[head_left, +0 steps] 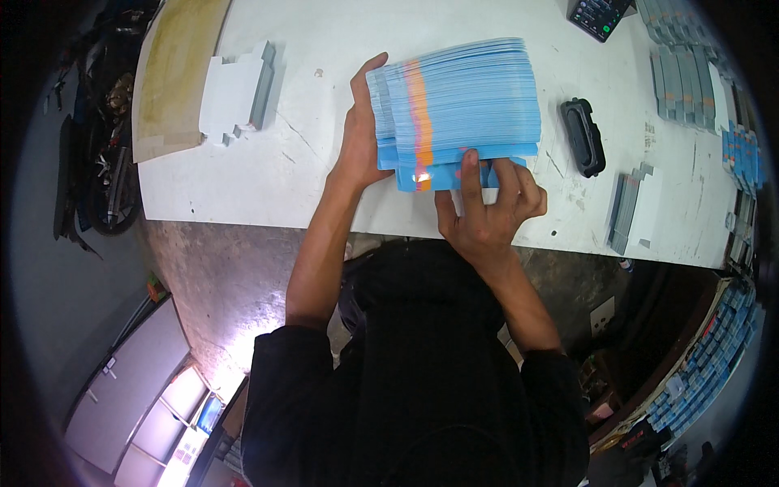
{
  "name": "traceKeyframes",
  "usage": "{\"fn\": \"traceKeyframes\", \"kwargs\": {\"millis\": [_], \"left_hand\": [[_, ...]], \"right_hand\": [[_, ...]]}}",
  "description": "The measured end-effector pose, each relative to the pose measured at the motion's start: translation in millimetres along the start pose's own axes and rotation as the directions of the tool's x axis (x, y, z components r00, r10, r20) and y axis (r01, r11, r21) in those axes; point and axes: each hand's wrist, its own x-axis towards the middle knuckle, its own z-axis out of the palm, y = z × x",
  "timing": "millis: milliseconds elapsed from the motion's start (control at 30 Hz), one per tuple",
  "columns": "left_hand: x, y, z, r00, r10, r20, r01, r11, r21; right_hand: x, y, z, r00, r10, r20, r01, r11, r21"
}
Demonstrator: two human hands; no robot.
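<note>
A thick fanned stack of flat light-blue cartons with an orange and pink stripe (466, 101) lies on the white table (324, 187). My left hand (359, 134) holds the stack's left end, thumb up on its top corner. My right hand (487, 203) is at the stack's near edge, its fingers pinching the bottom blue cartons there.
A small pile of white flat cartons (235, 93) sits left of the stack, beside a tan board (170, 73). A black oblong tool (583, 136) lies to the right, with a dark device (599, 15) at the far edge. More carton piles (635, 207) line the right side (686, 77).
</note>
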Motion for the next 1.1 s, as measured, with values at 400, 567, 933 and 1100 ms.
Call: {"fn": "traceKeyframes", "kwargs": {"millis": [400,567,933,1100], "left_hand": [[0,4,-2,1.0,-0.02,0.013,0.02,1.0,-0.022],[-1,5,-4,1.0,-0.013,0.02,0.013,1.0,0.016],[-1,2,0,1.0,-0.023,0.011,0.023,1.0,-0.011],[1,3,-2,0.999,0.037,0.004,-0.037,0.999,0.006]], "right_hand": [[5,3,8,0.998,-0.005,-0.057,0.004,1.0,-0.013],[3,1,11,0.998,0.006,-0.056,-0.007,1.0,-0.011],[7,3,4,0.988,0.01,-0.156,-0.007,1.0,0.024],[8,5,11,0.992,0.017,-0.125,-0.012,0.999,0.036]]}}
